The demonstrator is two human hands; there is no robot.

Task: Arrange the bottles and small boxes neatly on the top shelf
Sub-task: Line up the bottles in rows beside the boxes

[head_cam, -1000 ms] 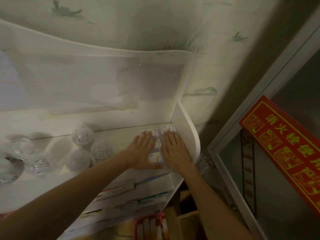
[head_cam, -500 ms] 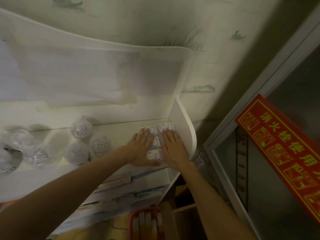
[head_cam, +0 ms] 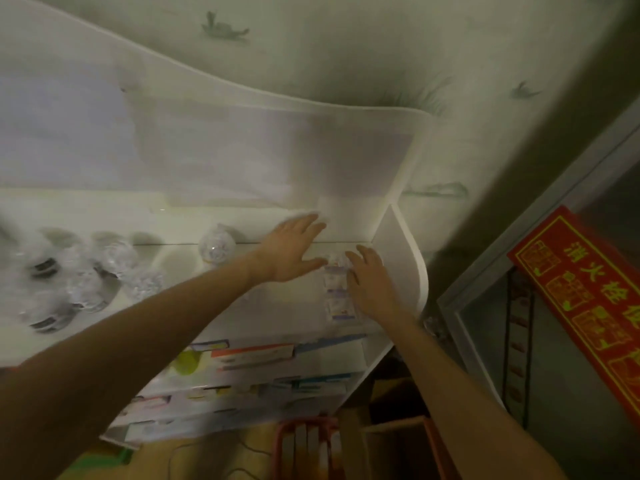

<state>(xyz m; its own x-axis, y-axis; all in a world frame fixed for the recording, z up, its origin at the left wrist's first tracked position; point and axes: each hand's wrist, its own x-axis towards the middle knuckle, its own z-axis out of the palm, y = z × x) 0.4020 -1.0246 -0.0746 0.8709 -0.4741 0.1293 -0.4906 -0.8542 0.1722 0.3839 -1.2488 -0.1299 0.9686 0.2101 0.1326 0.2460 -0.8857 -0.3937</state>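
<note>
A row of small white boxes lies flat at the right end of the white top shelf, beside the shelf's side wall. My right hand rests flat, fingers spread, on boxes just right of that row and hides them. My left hand hovers open above the shelf, left of the boxes, holding nothing. Several clear plastic bottles stand on the shelf's left half, seen from above; the leftmost are blurred.
Lower shelves hold flat packaged boxes. A red sign with yellow characters hangs on a glass-fronted cabinet at right. A red crate and wooden pieces sit on the floor below. The wall rises directly behind the shelf.
My left hand has lifted off the small boxes and moved left and back. The right hand stays on the boxes. The camera has shifted, so the shelf appears further right.
</note>
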